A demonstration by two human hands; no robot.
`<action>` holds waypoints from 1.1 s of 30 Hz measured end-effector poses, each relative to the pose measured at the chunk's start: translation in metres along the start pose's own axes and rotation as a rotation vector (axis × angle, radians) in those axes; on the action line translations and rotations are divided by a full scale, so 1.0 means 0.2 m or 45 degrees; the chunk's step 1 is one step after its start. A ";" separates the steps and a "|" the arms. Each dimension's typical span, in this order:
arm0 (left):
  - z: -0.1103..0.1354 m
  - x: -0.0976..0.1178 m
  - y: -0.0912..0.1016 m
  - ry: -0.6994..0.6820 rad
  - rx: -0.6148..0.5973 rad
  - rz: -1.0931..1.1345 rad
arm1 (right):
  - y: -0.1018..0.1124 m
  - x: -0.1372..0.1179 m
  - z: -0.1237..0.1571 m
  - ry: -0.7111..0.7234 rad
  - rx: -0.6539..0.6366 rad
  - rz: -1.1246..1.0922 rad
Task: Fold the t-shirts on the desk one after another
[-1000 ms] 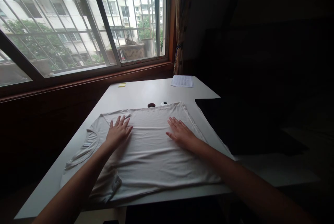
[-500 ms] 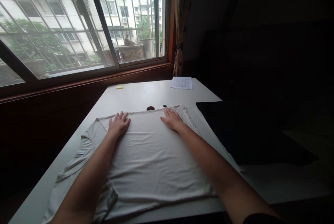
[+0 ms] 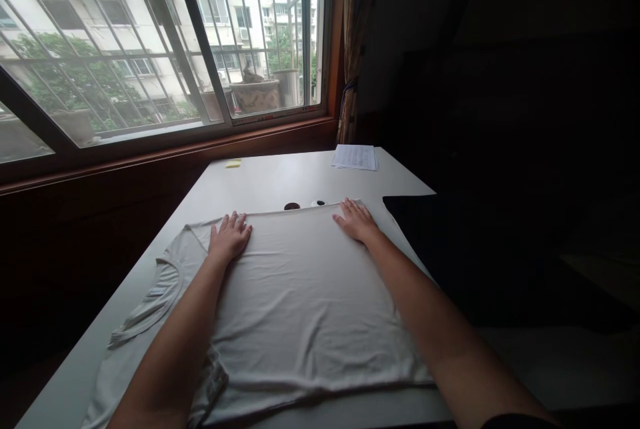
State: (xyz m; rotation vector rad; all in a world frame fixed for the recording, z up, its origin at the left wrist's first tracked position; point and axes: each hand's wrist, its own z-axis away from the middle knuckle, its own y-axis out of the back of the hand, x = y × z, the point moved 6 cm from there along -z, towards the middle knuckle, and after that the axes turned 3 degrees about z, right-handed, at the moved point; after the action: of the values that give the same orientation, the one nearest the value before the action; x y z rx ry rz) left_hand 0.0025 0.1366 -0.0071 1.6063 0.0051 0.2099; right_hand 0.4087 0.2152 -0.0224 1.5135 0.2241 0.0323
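Observation:
A white T-shirt [image 3: 300, 295] lies spread on the table, its neckline to the left and its hem to the right. Fingers spread, my left hand [image 3: 230, 237] rests flat on the cloth by the far edge, near the shoulder and sleeve. My right hand [image 3: 356, 221] is pressed flat at the far hem corner, fingers apart and partly covering it. Wrinkles run across the shirt's near half. My left forearm hides part of the neckline side, and my right forearm covers part of the hem.
Just beyond the shirt are a dark round hole [image 3: 292, 206] in the white table [image 3: 280, 179] and a small white roll-like object [image 3: 319, 203]. Papers [image 3: 355, 157] and a yellow sticky note [image 3: 233, 163] lie farther back. Black cloth [image 3: 465, 255] covers the right side. A barred window stands behind.
My right hand has slid rightward along the shirt's far edge to the hem corner. My left hand stays in place on the cloth. The view has shifted slightly.

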 end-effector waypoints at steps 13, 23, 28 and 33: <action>-0.01 -0.01 -0.01 0.037 0.007 0.003 | 0.01 0.09 0.00 -0.031 0.014 -0.007; -0.02 -0.01 -0.03 0.034 0.004 -0.006 | 0.00 0.10 0.00 -0.034 0.027 0.019; -0.01 -0.01 -0.02 0.030 -0.003 0.000 | 0.00 0.10 0.00 -0.032 0.028 0.011; -0.01 0.00 -0.01 0.029 -0.011 -0.002 | 0.00 0.10 0.00 -0.025 0.026 0.004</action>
State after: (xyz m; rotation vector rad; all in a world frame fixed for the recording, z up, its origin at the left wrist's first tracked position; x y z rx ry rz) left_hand 0.0019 0.1386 -0.0093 1.5953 0.0230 0.2272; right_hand 0.4276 0.2189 -0.0244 1.5340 0.2071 0.0178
